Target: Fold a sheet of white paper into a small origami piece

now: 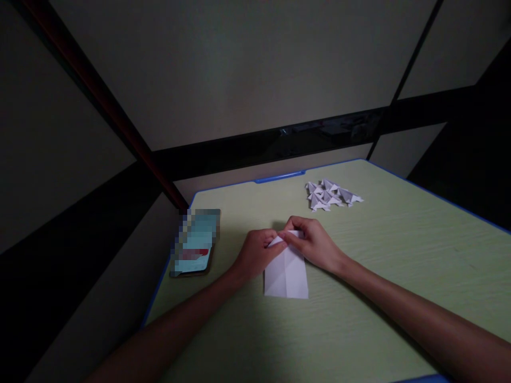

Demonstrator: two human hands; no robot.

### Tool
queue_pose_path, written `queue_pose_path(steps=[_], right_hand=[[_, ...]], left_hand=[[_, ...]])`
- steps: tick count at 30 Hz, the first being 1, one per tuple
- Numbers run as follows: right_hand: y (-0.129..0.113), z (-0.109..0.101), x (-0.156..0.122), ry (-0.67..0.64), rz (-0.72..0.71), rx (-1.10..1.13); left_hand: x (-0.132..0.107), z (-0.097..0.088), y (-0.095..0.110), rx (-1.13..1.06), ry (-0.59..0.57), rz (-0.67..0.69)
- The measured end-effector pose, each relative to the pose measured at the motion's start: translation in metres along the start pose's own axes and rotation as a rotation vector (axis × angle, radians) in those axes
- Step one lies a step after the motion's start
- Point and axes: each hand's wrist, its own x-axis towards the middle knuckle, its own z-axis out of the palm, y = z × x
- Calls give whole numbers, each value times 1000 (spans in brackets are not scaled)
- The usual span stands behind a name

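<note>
A white sheet of paper (286, 272) with creases lies on the pale green table (391, 276). My left hand (257, 254) is closed in a pinch on the paper's far left corner. My right hand (313, 242) has its fingers pressed together on the paper's far edge, folding it over. Both hands meet at the top of the sheet, fingertips touching.
A pile of several folded white paper pieces (330, 194) sits at the far right of the table. A phone (194, 242) with a lit, blurred screen lies near the left edge. The table has a blue rim (279, 176). Dark walls lie beyond.
</note>
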Motion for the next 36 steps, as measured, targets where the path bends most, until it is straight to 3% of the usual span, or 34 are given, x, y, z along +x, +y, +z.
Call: queue_pose_path(steps=[4, 8, 12, 16, 20, 26, 30, 36], right_hand=[[3, -1, 2, -28, 15, 67], [8, -9, 7, -117, 67, 319], [14, -22, 10, -97, 67, 527], [16, -24, 9, -106, 39, 579], [17, -19, 8, -142, 39, 567], [16, -15, 7, -62, -41, 474], [16, -13, 5, -58, -144, 317], [15, -14, 4, 81, -349, 75]], left_hand=[[0, -1, 2, 12, -12, -2], [1, -3, 6, -76, -16, -41], [1, -6, 7, -187, 9, -60], [2, -8, 4, -241, 29, -41], [2, -7, 3, -261, 13, -23], [1, -7, 5, -244, -49, -38], [1, -6, 4, -210, -79, -28], [1, -6, 3, -160, -107, 24]])
